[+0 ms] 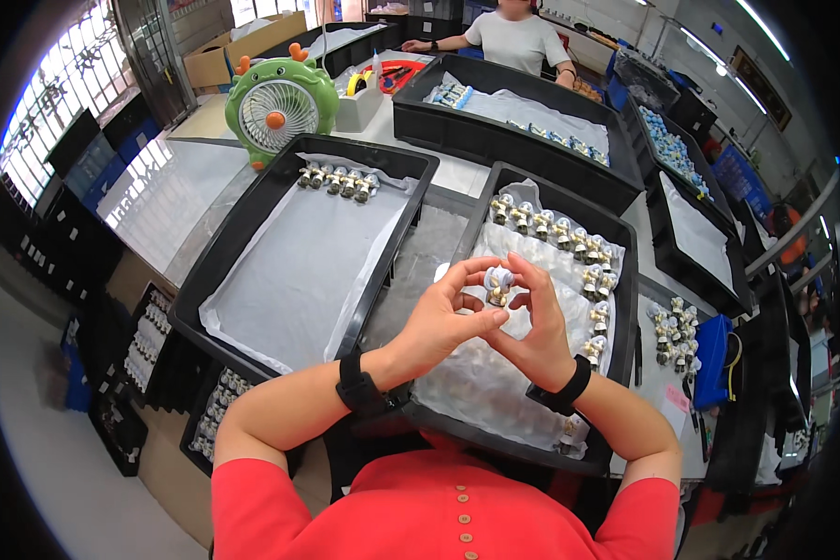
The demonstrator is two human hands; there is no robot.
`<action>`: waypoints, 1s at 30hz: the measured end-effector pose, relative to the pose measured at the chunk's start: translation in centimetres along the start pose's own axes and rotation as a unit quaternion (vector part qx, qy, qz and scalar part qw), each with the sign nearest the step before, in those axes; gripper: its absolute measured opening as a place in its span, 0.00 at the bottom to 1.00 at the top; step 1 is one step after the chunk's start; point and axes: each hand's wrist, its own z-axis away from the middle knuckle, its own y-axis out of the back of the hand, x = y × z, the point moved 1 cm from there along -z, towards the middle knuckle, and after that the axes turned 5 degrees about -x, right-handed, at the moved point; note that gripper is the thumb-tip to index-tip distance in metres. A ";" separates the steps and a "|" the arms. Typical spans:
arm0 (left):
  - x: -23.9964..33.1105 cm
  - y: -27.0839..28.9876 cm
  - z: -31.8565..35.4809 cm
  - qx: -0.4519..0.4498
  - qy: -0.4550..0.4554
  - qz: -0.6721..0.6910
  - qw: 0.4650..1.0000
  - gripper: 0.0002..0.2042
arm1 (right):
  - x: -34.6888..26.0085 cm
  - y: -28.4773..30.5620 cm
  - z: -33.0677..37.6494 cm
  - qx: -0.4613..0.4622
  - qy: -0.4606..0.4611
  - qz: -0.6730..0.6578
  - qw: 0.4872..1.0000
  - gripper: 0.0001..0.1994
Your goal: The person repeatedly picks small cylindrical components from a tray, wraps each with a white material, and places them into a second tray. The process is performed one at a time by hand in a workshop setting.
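Between my two hands is a small figurine (497, 284), pale at the head with gold and dark parts lower down. The fingers of my left hand (448, 313) close on its left side, and those of my right hand (539, 322) pinch it from the right. Both hands hover over a black tray (630, 280) lined with thin white sheeting. Similar figurines (560, 231) stand in that tray along its far and right sides. To the left lies another black tray (191, 289), also lined in white, with a short row of figurines (338, 180) at its far end.
A green animal-shaped fan (280, 105) stands behind the left tray. Farther back, a large black tray (504, 126) holds blue figures, and a person (518, 39) is beyond it. Loose figurines (674, 331) and a blue box (715, 362) sit on the right.
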 end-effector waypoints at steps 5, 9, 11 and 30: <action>-0.2 -0.2 -0.3 -0.002 0.018 0.009 1.000 0.28 | 0.4 0.5 0.2 -0.003 0.020 0.013 1.000 0.41; 0.0 -0.5 -0.2 0.005 0.022 0.016 1.000 0.28 | 0.7 0.7 0.3 -0.016 0.006 -0.019 1.000 0.42; -0.1 -0.5 -0.2 0.009 0.014 -0.013 1.000 0.28 | 0.8 0.7 0.3 -0.017 0.010 -0.017 1.000 0.42; -0.8 0.7 -0.7 -0.013 0.076 0.148 0.986 0.24 | 1.3 1.5 0.2 -0.036 -0.084 -0.085 0.992 0.49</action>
